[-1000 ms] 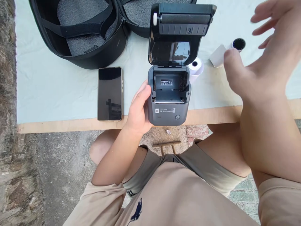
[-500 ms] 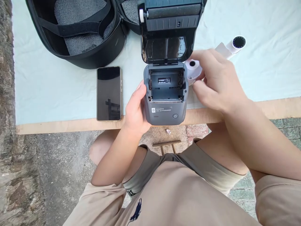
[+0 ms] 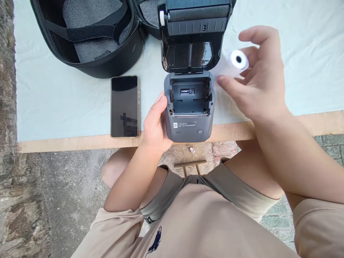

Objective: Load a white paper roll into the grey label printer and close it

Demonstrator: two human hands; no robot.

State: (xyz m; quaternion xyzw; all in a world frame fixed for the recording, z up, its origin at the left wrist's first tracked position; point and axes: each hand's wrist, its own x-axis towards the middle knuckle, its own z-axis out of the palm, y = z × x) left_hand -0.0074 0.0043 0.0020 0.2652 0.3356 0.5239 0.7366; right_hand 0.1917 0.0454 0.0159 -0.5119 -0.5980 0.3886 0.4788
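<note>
My left hand is wrapped round the left side of a grey portable label printer at the table's front edge. The printer's dark lid stands raised, and its paper bay shows no roll inside. To the right, my right hand has its thumb and curled fingers round a white paper roll, with the index finger stretched out above it. The roll is slightly blurred, and its small dark core faces up.
A black zip case with grey foam and a strap lies open at the upper left. Below it is a smartphone with a dark screen. A pale blue cloth covers the table, whose wooden front edge shows.
My right hand has moved up and right with the paper roll, its index finger now extended. A second roll farther right is no longer visible. My left hand and the printer stay put.
</note>
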